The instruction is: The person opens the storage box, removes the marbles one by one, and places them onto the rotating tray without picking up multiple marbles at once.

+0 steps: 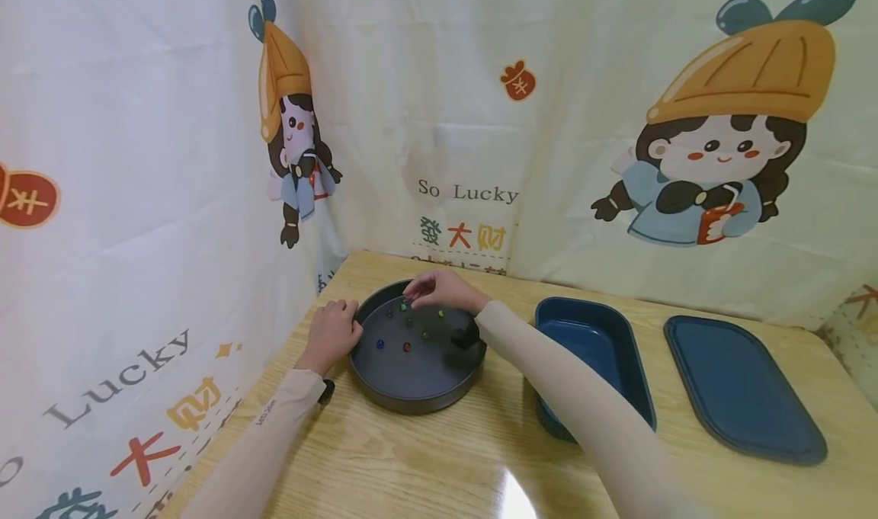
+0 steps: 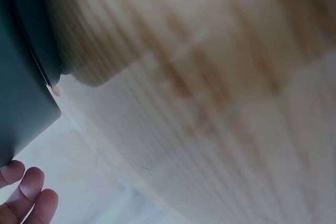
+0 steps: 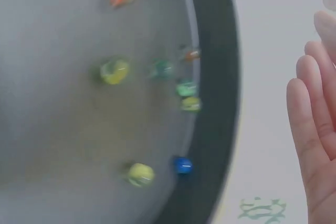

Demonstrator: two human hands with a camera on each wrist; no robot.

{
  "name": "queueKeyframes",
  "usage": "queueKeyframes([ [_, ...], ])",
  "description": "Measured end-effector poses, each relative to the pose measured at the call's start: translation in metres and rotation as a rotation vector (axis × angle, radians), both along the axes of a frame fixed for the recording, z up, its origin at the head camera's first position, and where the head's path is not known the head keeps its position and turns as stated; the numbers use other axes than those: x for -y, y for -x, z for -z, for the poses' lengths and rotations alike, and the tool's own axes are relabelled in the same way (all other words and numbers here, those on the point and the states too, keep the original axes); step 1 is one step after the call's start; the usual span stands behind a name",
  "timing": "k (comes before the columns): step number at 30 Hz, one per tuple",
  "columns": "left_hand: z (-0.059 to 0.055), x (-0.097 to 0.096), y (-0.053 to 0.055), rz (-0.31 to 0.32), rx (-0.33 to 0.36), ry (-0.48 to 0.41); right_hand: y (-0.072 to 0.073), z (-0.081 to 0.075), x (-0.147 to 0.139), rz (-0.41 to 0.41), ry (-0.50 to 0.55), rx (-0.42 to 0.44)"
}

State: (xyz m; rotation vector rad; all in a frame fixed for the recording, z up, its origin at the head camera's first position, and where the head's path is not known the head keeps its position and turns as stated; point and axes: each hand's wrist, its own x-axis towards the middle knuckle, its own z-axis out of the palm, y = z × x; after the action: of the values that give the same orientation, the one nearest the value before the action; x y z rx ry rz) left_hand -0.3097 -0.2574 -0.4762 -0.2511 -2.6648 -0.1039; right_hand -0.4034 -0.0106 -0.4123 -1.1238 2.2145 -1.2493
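Observation:
A round dark pan (image 1: 418,378) stands on the table, with several glass marbles on its flat bottom. A blue marble (image 1: 380,344) and a red marble (image 1: 407,347) lie near its middle; a yellow-green marble (image 1: 441,314) is farther right. My left hand (image 1: 334,332) grips the pan's left rim; in the left wrist view its fingertips (image 2: 32,182) are beside the pan's wall. Over the far part of the pan is my right hand (image 1: 442,290), fingers extended and nothing visibly held. In the right wrist view, green, yellow and blue marbles (image 3: 182,165) sit along the wall.
A deep blue rectangular container (image 1: 583,328) stands right of the pan, partly behind my right forearm. Farther right lies a flat blue lid or tray (image 1: 748,386). A printed curtain (image 1: 466,145) hangs behind and left of the wooden table (image 1: 411,458).

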Motion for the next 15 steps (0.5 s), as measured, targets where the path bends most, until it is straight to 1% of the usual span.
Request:
queueKeyframes([
  [5,0.001,0.001,0.001,0.002,-0.001,0.001,-0.015,-0.032,-0.018,-0.070,0.016,-0.017],
  [8,0.001,0.002,0.001,-0.004,0.005,-0.002,-0.026,-0.049,-0.031,-0.118,-0.013,-0.028],
  [11,0.001,0.002,0.001,-0.010,0.012,-0.003,-0.036,-0.060,-0.048,-0.173,-0.054,-0.036],
  [15,0.001,0.001,0.002,-0.005,0.014,-0.004,-0.050,-0.067,-0.074,-0.223,-0.116,-0.078],
])
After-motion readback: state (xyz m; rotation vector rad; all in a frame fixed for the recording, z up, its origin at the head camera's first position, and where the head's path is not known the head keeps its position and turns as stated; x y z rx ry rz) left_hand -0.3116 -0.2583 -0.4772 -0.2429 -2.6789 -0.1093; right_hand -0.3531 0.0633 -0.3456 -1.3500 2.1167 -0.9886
